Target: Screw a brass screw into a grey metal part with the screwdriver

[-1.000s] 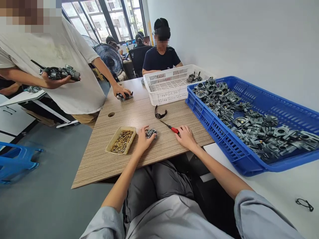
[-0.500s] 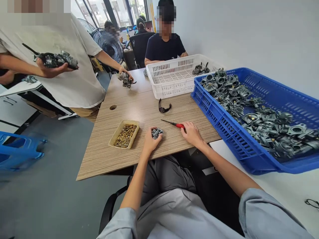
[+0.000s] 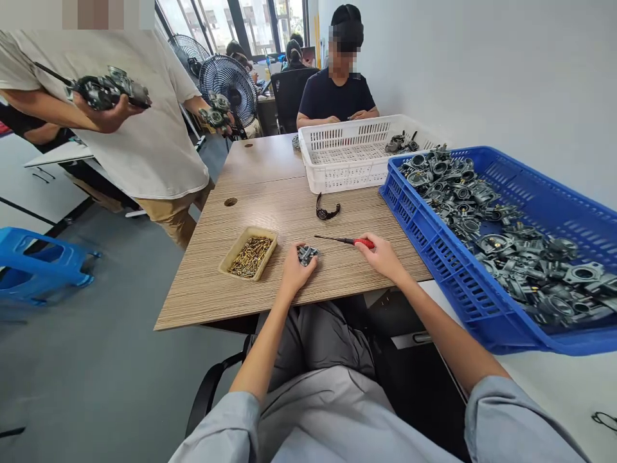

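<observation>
My left hand [image 3: 294, 273] is closed around a small grey metal carburetor [image 3: 307, 255] resting on the wood-grain table [image 3: 284, 206] near its front edge. In my right hand [image 3: 383, 258] is the red handle of a screwdriver [image 3: 364, 243], gripped between thumb and fingers. Its thin dark shaft points left, the tip just above and apart from the carburetor. Left of my left hand sits a shallow beige tray [image 3: 267, 258] full of small brass jets [image 3: 249, 256]. A black wristwatch [image 3: 328, 213] lies beyond the screwdriver.
A blue crate [image 3: 424, 247] heaped with carburetors [image 3: 463, 193] stands at the right. Behind it is a white crate [image 3: 337, 175] with a few parts. A person in white [image 3: 154, 141] stands left, a carburetor in each hand. Another person [image 3: 337, 96] sits opposite.
My right hand has closed on the screwdriver handle and lifted slightly from the table. The standing person's far hand has drawn a carburetor back from over the table. My view has shifted slightly.
</observation>
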Demonstrator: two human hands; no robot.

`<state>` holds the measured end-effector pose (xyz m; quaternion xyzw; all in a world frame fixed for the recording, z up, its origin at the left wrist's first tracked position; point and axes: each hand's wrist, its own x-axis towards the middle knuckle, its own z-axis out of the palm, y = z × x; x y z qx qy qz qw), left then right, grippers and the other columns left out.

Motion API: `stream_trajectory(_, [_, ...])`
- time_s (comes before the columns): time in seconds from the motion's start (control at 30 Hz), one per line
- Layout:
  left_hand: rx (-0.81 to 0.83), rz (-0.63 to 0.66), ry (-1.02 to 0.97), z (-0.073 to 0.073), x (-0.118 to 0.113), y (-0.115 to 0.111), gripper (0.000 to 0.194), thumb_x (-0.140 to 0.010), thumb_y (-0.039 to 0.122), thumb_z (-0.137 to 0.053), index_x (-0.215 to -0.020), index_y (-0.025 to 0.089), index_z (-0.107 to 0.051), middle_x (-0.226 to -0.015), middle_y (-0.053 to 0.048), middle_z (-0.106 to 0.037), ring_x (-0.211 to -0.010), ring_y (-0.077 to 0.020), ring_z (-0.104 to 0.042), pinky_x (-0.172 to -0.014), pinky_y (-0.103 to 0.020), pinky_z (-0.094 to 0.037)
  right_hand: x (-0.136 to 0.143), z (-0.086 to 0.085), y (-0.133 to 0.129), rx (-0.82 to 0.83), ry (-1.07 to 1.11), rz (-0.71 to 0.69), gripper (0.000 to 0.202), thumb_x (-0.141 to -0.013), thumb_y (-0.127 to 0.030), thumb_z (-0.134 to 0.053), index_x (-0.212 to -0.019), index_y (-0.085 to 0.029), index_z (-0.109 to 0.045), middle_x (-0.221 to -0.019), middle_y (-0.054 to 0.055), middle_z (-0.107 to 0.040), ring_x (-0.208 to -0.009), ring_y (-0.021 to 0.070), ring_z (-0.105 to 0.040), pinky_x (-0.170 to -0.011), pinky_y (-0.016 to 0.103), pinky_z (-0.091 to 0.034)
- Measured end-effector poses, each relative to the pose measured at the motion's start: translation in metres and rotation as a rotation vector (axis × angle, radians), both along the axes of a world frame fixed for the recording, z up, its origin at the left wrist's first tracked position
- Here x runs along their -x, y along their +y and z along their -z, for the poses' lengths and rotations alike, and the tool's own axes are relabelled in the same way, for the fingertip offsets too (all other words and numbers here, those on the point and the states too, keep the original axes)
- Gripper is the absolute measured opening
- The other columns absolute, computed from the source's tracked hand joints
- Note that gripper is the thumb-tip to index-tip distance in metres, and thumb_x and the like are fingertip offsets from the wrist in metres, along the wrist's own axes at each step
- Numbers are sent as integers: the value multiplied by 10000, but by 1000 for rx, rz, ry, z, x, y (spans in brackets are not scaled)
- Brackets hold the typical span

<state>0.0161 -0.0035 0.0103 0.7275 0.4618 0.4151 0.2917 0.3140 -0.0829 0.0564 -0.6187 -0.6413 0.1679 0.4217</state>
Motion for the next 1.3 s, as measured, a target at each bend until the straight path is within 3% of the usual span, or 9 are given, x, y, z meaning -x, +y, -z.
stream_trajectory(0.17, [-14, -3, -1, 0, 0, 0, 431, -938, 342, -822, -1301, 252, -609, -1249, -107, -772, -1149, -280, -747, -1060, -432, -585, -1, -40, -12, -85, 62, -96, 263, -1060, -479, -716, -1085, -240, -825, -1078, 87, -867, -1021, 308, -778, -948, 406, -583])
stream_trajectory(0.33, [-25, -13, 3, -1, 0, -1, 410, -942, 320, -811, -1297, 256, -616, -1237, -96, -771, -1142, -273, -747, -1063, -424, -586, 5, -53, -20, -77, 4, -144, 236, -1076, -453, -715, -1055, -249, -830, -1018, 65, -864, -943, 287, -780, -908, 395, -568])
stream_trajectory(0.8, [-19, -16, 16, 0, 0, 0, 422, -927, 269, -767, -1318, 249, -607, -1217, -95, -779, -1108, -264, -752, -1073, -429, -591, 12, -53, -22, -61, -56, -169, 228, -1092, -439, -691, -1061, -254, -821, -1019, 66, -867, -906, 275, -781, -827, 377, -560])
stream_trajectory(1.03, [-56, -51, 6, 3, 0, 2, 416, -924, 243, -750, -1308, 247, -589, -1240, -108, -755, -1156, -278, -738, -1094, -456, -589, 20, -57, -26, -62, -98, -196, 228, -1102, -449, -682, -1119, -269, -820, -1104, 105, -864, -1032, 324, -789, -971, 459, -609])
stream_trajectory(1.3, [-87, -105, -26, 5, 3, 2, 520, -941, 275, -771, -1414, 236, -559, -1386, -157, -673, -1371, -331, -661, -1250, -545, -513, 31, -33, -21, -97, -28, -139, 302, -1101, -549, -683, -1145, -283, -820, -1155, 117, -863, -1085, 344, -790, -1014, 485, -619])
